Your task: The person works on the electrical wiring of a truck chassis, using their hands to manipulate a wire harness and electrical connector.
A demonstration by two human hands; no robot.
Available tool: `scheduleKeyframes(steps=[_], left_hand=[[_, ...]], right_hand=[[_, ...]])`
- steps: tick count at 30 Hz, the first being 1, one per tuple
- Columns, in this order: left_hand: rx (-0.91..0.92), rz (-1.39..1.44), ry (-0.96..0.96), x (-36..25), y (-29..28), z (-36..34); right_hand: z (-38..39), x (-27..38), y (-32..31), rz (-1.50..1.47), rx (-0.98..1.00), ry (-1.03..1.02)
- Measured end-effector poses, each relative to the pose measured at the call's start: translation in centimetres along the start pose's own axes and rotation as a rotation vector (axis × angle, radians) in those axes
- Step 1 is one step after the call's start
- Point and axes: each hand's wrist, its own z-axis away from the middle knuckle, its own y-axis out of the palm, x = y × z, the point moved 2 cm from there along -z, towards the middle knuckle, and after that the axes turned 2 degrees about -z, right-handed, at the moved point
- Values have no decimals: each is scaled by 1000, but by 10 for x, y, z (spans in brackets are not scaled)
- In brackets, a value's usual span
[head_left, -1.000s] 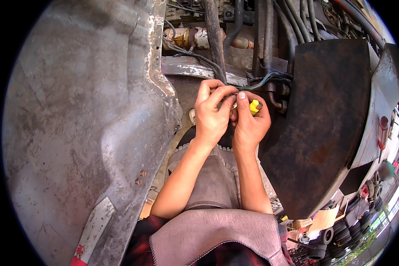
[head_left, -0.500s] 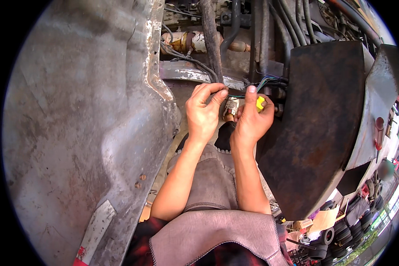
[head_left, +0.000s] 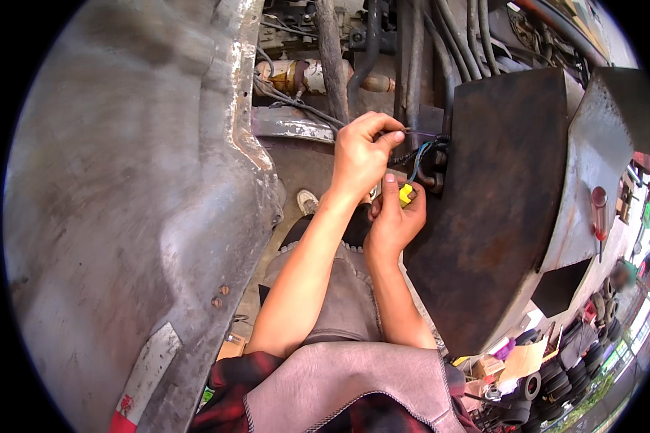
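Observation:
My left hand [head_left: 362, 155] is closed in a pinch on the end of a thin purple wire [head_left: 420, 133], which runs right toward a black corrugated wire sleeve [head_left: 440, 141]. Lower and slightly to the right, my right hand [head_left: 396, 229] is closed around a small yellow object [head_left: 406, 194]; the fingers hide most of it, so its kind cannot be made out. Several blue and green wires [head_left: 418, 160] come down from the sleeve to the right thumb and the yellow object. Whether the right fingers also grip these wires is hidden.
A large grey metal body panel [head_left: 115, 166] fills the left. A dark rusty metal box [head_left: 509, 195] stands close on the right, with a red-handled screwdriver [head_left: 599, 213] on the grey metal beside it. Pipes [head_left: 415, 65] and a frame rail [head_left: 292, 123] lie ahead. Tires [head_left: 556, 364] stand lower right.
My left hand has moved right and slightly forward, now pinching the purple wire near the sleeve. My right hand has drawn back a little with the yellow object. The view has shifted slightly.

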Motion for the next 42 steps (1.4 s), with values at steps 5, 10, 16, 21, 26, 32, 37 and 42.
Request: scheduleKeyframes(steps=[5,10,16,21,26,32,37,42], left_hand=[[12,141,-136,7,6,-5],[137,242,-214,10,-1,-12],[228,295,-238,7,-7,-18],[279,198,-220,8,-6,-19],[257,196,-187,1,-13,-17],[293,259,-181,-1,-23,-19],[261,273,-176,-5,-22,-24],[239,211,-148,-5,-22,-32]], right_hand=[[0,-2,3,-103,-2,37],[-2,-3,3,-109,-11,38],[-2,-6,5,-109,-15,38],[-1,-3,10,-79,-31,45],[-1,-6,10,-48,-30,29],[-6,-13,15,-43,-19,5],[-10,-10,14,83,-29,-194],[4,14,3,82,-7,-139]])
